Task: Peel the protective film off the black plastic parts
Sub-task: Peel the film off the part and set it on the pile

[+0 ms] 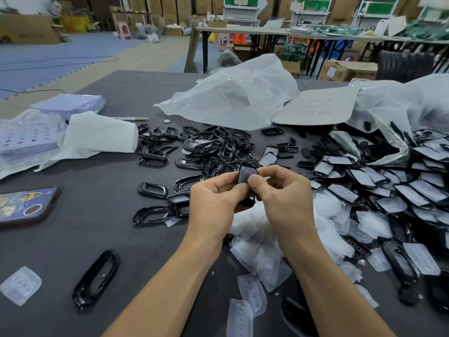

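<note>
Both hands hold one black plastic part (246, 175) upright above the middle of the dark table (73, 239). My left hand (215, 200) pinches its left side. My right hand (283, 193) grips its right side, thumb pressed on the front face. The lower end of the part (247, 203) shows between the palms. Whether film is still on it is hidden by the fingers. A heap of film-covered black parts (388, 188) lies to the right. Bare black frames (211, 149) are piled behind the hands. Peeled clear films (257, 251) lie under my wrists.
A phone with stickers (23, 206) lies at the left edge. One black frame (96, 278) and a loose film (20, 285) sit front left. White plastic bags (233, 98) and a handwritten card (315, 108) lie behind; wrapped trays (31, 135) far left.
</note>
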`<act>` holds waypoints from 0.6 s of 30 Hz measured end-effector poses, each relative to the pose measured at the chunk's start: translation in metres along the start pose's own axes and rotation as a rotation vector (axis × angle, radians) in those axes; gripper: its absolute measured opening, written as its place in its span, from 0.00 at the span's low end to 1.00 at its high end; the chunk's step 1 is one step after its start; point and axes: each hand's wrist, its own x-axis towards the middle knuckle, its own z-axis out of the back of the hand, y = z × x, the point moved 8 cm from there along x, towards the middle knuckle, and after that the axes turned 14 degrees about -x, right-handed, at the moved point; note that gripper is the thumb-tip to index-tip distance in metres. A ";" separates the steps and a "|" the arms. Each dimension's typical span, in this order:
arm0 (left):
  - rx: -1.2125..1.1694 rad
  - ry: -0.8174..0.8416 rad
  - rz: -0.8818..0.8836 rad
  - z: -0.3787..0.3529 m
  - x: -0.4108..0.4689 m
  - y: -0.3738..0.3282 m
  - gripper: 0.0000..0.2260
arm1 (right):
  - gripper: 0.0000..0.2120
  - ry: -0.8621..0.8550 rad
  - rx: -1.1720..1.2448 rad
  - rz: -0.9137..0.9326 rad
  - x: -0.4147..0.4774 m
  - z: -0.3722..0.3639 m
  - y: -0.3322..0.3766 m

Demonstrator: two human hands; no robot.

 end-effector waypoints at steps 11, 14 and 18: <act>0.108 0.059 -0.068 -0.006 0.000 -0.002 0.21 | 0.06 0.005 0.001 -0.007 0.000 0.002 0.000; 0.155 0.098 -0.099 -0.011 -0.002 -0.004 0.24 | 0.05 -0.019 0.006 0.021 0.001 0.005 0.002; 0.188 0.067 -0.105 -0.007 -0.003 -0.002 0.18 | 0.09 -0.023 0.026 0.011 0.003 0.005 -0.001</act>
